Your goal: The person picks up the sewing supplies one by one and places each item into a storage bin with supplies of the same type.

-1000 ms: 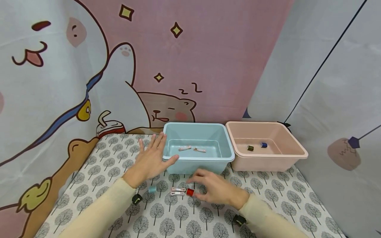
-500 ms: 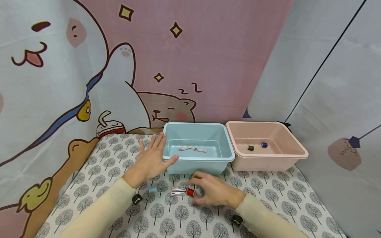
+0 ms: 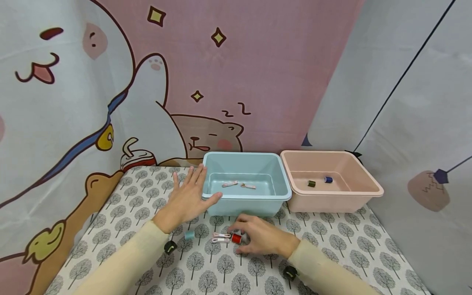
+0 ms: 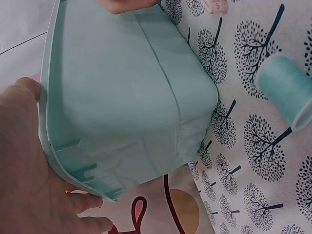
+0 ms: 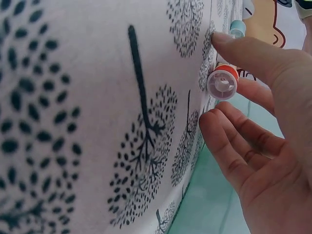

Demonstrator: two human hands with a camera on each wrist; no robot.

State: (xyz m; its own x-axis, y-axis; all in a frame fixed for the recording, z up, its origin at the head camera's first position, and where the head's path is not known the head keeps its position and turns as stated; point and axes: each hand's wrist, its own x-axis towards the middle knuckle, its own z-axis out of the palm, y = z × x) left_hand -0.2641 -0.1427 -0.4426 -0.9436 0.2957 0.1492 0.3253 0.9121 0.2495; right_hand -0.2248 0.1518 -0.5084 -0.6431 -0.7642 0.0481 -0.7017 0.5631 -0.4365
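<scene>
- We see the left hand (image 4: 29, 161) along the rim of the blue bin (image 4: 107, 92).
- Beside the bin, we see a teal spool (image 4: 283, 88) on tree-print cloth (image 4: 253, 173).
- In front of the bin, we glimpse part of the right hand (image 4: 127, 4).

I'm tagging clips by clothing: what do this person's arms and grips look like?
The left sleeve and right sleeve are long, plain and cream, ending near the wrist. A small black device with a pale mark shows on the left, another black device on the right. The left grip and right grip look bare: no glove or ring shows.
</scene>
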